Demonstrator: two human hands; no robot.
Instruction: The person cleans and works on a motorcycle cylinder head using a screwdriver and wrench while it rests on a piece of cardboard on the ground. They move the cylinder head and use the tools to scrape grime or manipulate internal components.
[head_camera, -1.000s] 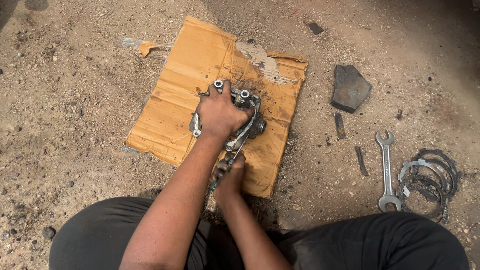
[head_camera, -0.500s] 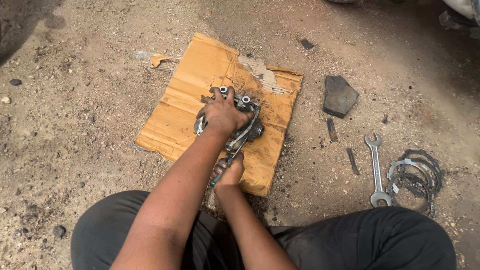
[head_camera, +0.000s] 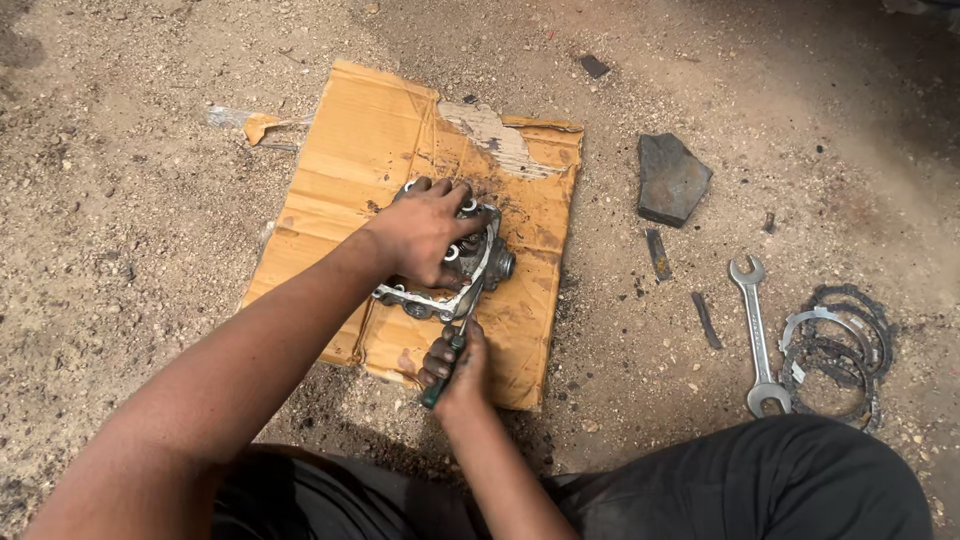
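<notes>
A greasy grey metal engine part lies on a flattened piece of brown cardboard on the dirt ground. My left hand presses down on top of the part, fingers spread over it. My right hand sits just below the part, closed around the dark green handle of a screwdriver. The tool's shaft reaches up to the part's near edge; its tip is hidden there.
A flat dark stone lies right of the cardboard. Further right lie an open-ended steel spanner, a stack of round clutch-like rings and two small dark metal strips. My dark-trousered legs fill the bottom edge.
The view has shifted a little. My left hand stays pressed on the metal part and my right hand keeps its grip on the screwdriver, which has moved slightly against the part.
</notes>
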